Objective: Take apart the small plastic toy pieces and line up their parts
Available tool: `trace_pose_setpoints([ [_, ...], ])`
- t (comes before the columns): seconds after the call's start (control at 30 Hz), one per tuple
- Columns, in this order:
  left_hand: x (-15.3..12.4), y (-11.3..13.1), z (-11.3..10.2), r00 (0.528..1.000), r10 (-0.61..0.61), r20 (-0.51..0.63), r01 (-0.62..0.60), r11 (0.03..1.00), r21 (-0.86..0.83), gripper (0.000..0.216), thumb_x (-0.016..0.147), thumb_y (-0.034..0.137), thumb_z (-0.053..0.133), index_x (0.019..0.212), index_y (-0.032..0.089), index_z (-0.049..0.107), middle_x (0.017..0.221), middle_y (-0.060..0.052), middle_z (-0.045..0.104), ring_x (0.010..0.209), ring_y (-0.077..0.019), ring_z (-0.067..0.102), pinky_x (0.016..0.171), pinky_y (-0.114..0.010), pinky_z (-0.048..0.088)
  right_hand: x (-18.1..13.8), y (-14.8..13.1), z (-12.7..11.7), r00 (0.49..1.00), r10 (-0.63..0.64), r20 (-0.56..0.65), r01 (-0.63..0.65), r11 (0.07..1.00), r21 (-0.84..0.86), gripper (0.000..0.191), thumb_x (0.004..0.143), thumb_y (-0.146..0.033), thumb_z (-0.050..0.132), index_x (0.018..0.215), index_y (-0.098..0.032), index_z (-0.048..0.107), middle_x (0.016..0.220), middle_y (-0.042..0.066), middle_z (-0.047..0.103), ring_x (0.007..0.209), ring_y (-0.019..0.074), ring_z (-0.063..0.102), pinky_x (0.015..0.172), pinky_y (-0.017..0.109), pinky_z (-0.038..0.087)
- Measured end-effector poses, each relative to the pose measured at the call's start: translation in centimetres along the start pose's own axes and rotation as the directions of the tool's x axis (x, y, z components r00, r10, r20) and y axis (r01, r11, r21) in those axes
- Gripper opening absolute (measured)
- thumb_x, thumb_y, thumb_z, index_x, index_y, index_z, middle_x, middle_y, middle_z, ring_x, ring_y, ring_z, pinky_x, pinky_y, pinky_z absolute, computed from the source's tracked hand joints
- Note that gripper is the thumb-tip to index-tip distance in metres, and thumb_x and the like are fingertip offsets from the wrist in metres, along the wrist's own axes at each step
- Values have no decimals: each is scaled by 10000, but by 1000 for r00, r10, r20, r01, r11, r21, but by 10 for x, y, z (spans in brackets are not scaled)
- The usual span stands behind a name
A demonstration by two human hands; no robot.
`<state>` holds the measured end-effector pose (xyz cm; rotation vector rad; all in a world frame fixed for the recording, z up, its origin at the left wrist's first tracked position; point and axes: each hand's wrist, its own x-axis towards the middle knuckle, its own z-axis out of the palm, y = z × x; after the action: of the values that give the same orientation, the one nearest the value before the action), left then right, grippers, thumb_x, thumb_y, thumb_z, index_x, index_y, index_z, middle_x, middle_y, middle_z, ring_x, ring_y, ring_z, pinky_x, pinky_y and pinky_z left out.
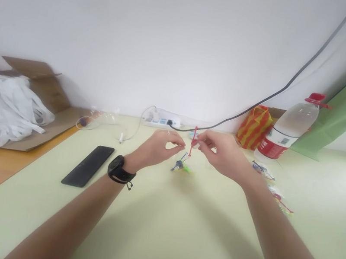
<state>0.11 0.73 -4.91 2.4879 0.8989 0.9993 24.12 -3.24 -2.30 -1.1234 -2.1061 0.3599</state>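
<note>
My right hand is closed in a pinch on a thin red plastic stick with a round part at its middle. The stick stands nearly upright. Facing it from the left, my left hand holds its thumb and forefinger tips close together. Anything between those tips is too small to make out. Just below the fingertips is a small cluster of blue, white and green plastic pieces. I cannot tell whether the red stick is joined to it. A black watch is on my left wrist.
A black phone lies at left, near a cardboard box with white strips. A power strip sits against the wall. At right stand a striped bag and a large bottle; small plastic packets lie by my right forearm.
</note>
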Motion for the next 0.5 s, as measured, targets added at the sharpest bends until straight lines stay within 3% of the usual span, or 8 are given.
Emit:
trace_pose_setpoints([
  [0.17,0,3,-1,1000,8,5,-8,1000,11,150,959,239,633,980,245,781,1021,-17,785,933,-189,710,833,-315,530,-2,-5,1,999,36,25,-37,998,57,70,904,-203,592,840,-223,569,875,20,736,696,168,651,597,268,450],
  [0.3,0,5,0,1000,13,8,-13,1000,27,156,947,209,634,979,250,780,998,-11,785,916,-187,708,838,-316,527,0,-4,3,1000,-31,-2,31,999,-42,65,925,-199,575,885,-229,616,838,18,694,735,183,623,648,298,451],
  [0.4,1,5,-1,1000,9,5,-9,1000,22,158,954,221,625,979,249,778,1000,-20,782,909,-192,709,831,-320,533,1,3,2,993,-94,-76,85,990,-111,67,935,-262,621,889,-225,653,996,62,684,880,215,634,748,334,474],
  [0.5,0,2,-2,1000,11,0,-11,1000,1,142,954,234,627,948,243,769,980,-25,776,900,-191,706,842,-326,535,1,14,1,997,-67,25,69,995,-71,197,893,-402,717,1005,-245,680,1143,76,674,968,240,646,776,350,503],
])
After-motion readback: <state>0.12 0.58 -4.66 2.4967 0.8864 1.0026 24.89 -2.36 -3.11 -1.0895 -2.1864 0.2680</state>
